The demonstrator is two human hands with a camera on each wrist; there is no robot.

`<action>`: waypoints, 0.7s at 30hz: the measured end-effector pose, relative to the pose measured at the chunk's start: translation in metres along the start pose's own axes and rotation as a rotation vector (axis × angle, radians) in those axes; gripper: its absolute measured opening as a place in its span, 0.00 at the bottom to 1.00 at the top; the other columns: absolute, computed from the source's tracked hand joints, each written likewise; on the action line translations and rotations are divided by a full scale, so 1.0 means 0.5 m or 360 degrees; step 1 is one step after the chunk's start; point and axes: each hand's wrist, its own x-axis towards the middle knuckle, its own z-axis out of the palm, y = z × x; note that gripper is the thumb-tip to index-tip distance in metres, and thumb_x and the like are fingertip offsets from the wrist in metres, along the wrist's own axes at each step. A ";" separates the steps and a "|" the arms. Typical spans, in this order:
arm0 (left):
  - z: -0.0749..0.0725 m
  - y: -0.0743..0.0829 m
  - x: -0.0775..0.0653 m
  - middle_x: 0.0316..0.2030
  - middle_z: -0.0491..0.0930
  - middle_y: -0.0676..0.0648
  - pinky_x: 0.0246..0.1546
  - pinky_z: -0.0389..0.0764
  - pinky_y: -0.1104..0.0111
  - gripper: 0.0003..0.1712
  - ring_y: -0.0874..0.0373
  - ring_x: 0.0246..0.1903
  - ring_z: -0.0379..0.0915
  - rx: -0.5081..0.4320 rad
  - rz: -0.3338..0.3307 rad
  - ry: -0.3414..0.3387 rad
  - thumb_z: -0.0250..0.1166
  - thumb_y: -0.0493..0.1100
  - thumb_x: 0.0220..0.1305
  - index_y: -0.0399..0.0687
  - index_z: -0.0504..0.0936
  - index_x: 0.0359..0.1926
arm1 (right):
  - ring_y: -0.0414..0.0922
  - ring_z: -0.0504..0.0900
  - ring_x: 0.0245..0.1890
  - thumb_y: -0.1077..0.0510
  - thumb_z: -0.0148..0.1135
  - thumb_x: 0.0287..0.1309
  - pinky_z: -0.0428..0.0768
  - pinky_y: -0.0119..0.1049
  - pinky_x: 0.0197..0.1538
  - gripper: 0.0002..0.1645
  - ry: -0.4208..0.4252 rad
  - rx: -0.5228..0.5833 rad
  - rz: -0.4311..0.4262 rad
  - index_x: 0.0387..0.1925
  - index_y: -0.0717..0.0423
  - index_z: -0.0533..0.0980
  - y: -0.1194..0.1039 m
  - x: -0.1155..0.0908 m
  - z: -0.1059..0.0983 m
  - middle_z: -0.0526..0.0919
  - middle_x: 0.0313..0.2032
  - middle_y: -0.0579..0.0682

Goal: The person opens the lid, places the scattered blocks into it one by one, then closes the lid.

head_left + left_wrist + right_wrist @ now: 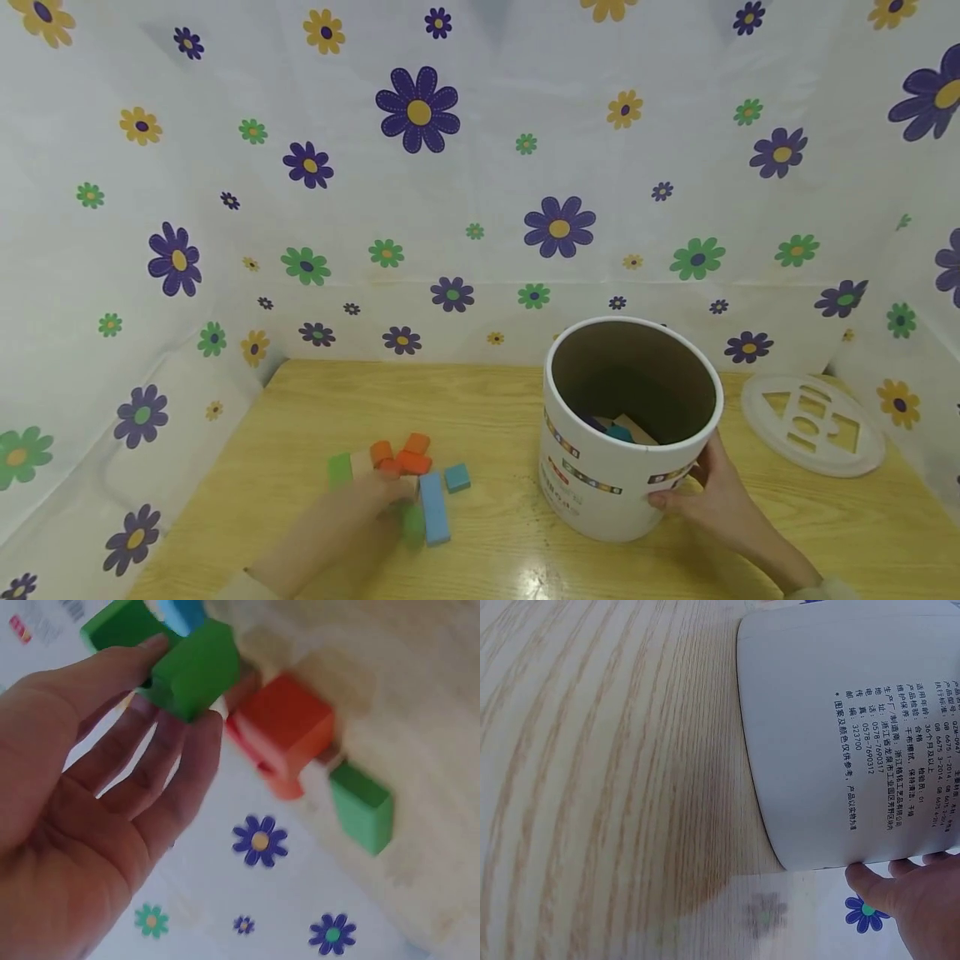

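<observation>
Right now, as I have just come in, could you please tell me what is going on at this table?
A person is handling toy blocks at a light wooden table. The left hand holds a green toy block among loose pieces, including orange blocks and a long blue rectangular block. The right hand grips the side of a white cylindrical tub, open at the top, with some blocks inside. A white round disc with cut-out shapes lies to the right.

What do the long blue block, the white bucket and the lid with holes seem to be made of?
Long blue block: probably painted wood; matt, even colour, straight edges.
White bucket: smooth, printed surface with a rounded rim; plastic or coated cardboard, I cannot tell.
Lid: likely plastic; pale, smooth-looking, with clean cut-outs.
</observation>
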 end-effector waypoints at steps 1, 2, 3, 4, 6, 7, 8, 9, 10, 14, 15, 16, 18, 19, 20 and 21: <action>-0.007 0.000 -0.001 0.43 0.86 0.53 0.50 0.85 0.62 0.10 0.59 0.43 0.79 -0.0032 -0.0004 0.0033 0.64 0.37 0.70 0.48 0.85 0.49 | 0.31 0.71 0.61 0.67 0.79 0.46 0.76 0.26 0.56 0.67 -0.0003 -0.0001 0.0005 0.80 0.48 0.48 0.000 0.000 0.000 0.67 0.68 0.53; -0.014 0.000 -0.001 0.45 0.86 0.52 0.51 0.85 0.60 0.11 0.58 0.44 0.80 -0.0053 0.0025 0.0073 0.63 0.37 0.70 0.46 0.85 0.51 | 0.31 0.71 0.61 0.67 0.79 0.46 0.76 0.27 0.56 0.67 -0.0005 -0.0002 0.0010 0.80 0.48 0.48 0.000 0.001 0.000 0.66 0.69 0.55; -0.023 0.001 -0.002 0.46 0.86 0.53 0.52 0.86 0.59 0.14 0.58 0.45 0.81 0.0094 0.0121 0.0155 0.65 0.35 0.68 0.47 0.85 0.53 | 0.31 0.71 0.61 0.67 0.79 0.47 0.76 0.27 0.56 0.67 -0.0006 -0.0003 0.0017 0.80 0.48 0.48 0.000 0.001 -0.001 0.66 0.69 0.56; -0.031 0.003 -0.002 0.48 0.86 0.53 0.52 0.86 0.58 0.16 0.58 0.46 0.81 0.0088 0.0156 0.0210 0.67 0.33 0.66 0.48 0.84 0.53 | 0.31 0.71 0.61 0.67 0.79 0.47 0.76 0.28 0.56 0.67 -0.0006 -0.0007 0.0022 0.80 0.48 0.47 0.000 0.001 -0.001 0.66 0.69 0.57; -0.048 0.007 0.000 0.46 0.85 0.55 0.50 0.86 0.61 0.20 0.61 0.44 0.80 0.0064 0.0226 0.0335 0.68 0.31 0.63 0.51 0.83 0.55 | 0.31 0.71 0.61 0.66 0.79 0.47 0.77 0.29 0.56 0.67 -0.0010 -0.0013 0.0033 0.80 0.48 0.47 -0.001 0.002 -0.001 0.66 0.69 0.58; -0.057 0.009 0.002 0.45 0.84 0.56 0.48 0.86 0.63 0.23 0.63 0.43 0.79 0.0051 0.0280 0.0408 0.69 0.29 0.61 0.52 0.82 0.55 | 0.31 0.71 0.61 0.66 0.79 0.47 0.77 0.32 0.56 0.67 -0.0011 -0.0012 0.0031 0.80 0.48 0.47 -0.001 0.002 -0.001 0.65 0.69 0.59; -0.066 0.011 0.003 0.45 0.83 0.56 0.46 0.87 0.64 0.26 0.64 0.42 0.78 0.0044 0.0340 0.0481 0.70 0.28 0.59 0.52 0.82 0.56 | 0.31 0.70 0.61 0.66 0.79 0.47 0.77 0.33 0.57 0.67 -0.0013 -0.0015 0.0037 0.80 0.47 0.47 -0.002 0.002 -0.001 0.65 0.69 0.58; -0.075 0.014 0.006 0.44 0.82 0.57 0.45 0.87 0.66 0.28 0.65 0.41 0.77 0.0039 0.0383 0.0547 0.71 0.27 0.57 0.53 0.81 0.57 | 0.31 0.70 0.61 0.65 0.79 0.47 0.77 0.33 0.57 0.67 -0.0015 -0.0018 0.0045 0.80 0.47 0.46 -0.003 0.003 -0.001 0.65 0.70 0.58; -0.083 0.017 0.009 0.44 0.82 0.57 0.43 0.87 0.67 0.31 0.65 0.41 0.77 0.0037 0.0438 0.0622 0.72 0.25 0.55 0.53 0.81 0.57 | 0.30 0.70 0.61 0.65 0.79 0.48 0.77 0.36 0.57 0.67 -0.0019 -0.0016 0.0045 0.80 0.47 0.46 -0.003 0.002 -0.001 0.65 0.70 0.59; -0.118 0.035 0.024 0.47 0.81 0.51 0.39 0.87 0.71 0.36 0.62 0.41 0.79 0.0007 0.0586 0.0789 0.72 0.21 0.52 0.50 0.79 0.61 | 0.31 0.70 0.61 0.64 0.79 0.49 0.77 0.34 0.57 0.67 -0.0025 -0.0021 0.0068 0.80 0.47 0.46 -0.003 0.002 -0.001 0.65 0.70 0.58; -0.126 0.042 0.029 0.48 0.81 0.51 0.39 0.87 0.72 0.36 0.62 0.42 0.79 -0.0009 0.0594 0.0801 0.72 0.21 0.53 0.50 0.78 0.61 | 0.31 0.70 0.61 0.65 0.79 0.48 0.77 0.34 0.57 0.67 -0.0025 -0.0021 0.0070 0.80 0.47 0.46 -0.003 0.003 -0.001 0.65 0.70 0.59; -0.133 0.048 0.033 0.49 0.80 0.50 0.39 0.87 0.73 0.35 0.61 0.43 0.79 -0.0033 0.0598 0.0807 0.71 0.21 0.55 0.50 0.77 0.61 | 0.32 0.70 0.61 0.65 0.79 0.48 0.77 0.35 0.57 0.66 -0.0024 -0.0019 0.0069 0.80 0.48 0.46 -0.002 0.003 0.000 0.65 0.69 0.59; -0.144 0.062 0.042 0.49 0.79 0.50 0.40 0.87 0.74 0.32 0.60 0.44 0.80 -0.0101 0.0628 0.0805 0.69 0.22 0.58 0.49 0.75 0.60 | 0.32 0.71 0.61 0.65 0.79 0.48 0.77 0.38 0.57 0.66 -0.0022 -0.0022 0.0073 0.80 0.49 0.47 -0.001 0.003 0.001 0.65 0.69 0.59; -0.149 0.068 0.047 0.49 0.79 0.50 0.40 0.87 0.74 0.30 0.60 0.44 0.80 -0.0139 0.0644 0.0802 0.68 0.22 0.59 0.48 0.75 0.59 | 0.33 0.71 0.60 0.65 0.79 0.48 0.77 0.41 0.57 0.66 -0.0021 -0.0019 0.0071 0.80 0.49 0.47 0.000 0.003 0.001 0.66 0.69 0.59; -0.154 0.076 0.052 0.48 0.78 0.51 0.41 0.87 0.74 0.29 0.60 0.44 0.80 -0.0157 0.0663 0.0806 0.68 0.22 0.60 0.48 0.74 0.58 | 0.33 0.71 0.60 0.65 0.79 0.48 0.77 0.43 0.57 0.66 -0.0022 -0.0012 0.0068 0.80 0.49 0.47 0.000 0.003 0.001 0.66 0.69 0.60; -0.159 0.084 0.057 0.48 0.78 0.51 0.42 0.87 0.74 0.28 0.60 0.44 0.80 -0.0169 0.0700 0.0815 0.68 0.22 0.60 0.48 0.75 0.56 | 0.33 0.71 0.60 0.65 0.79 0.48 0.77 0.45 0.57 0.66 -0.0022 -0.0014 0.0069 0.80 0.49 0.47 0.000 0.003 0.002 0.66 0.69 0.60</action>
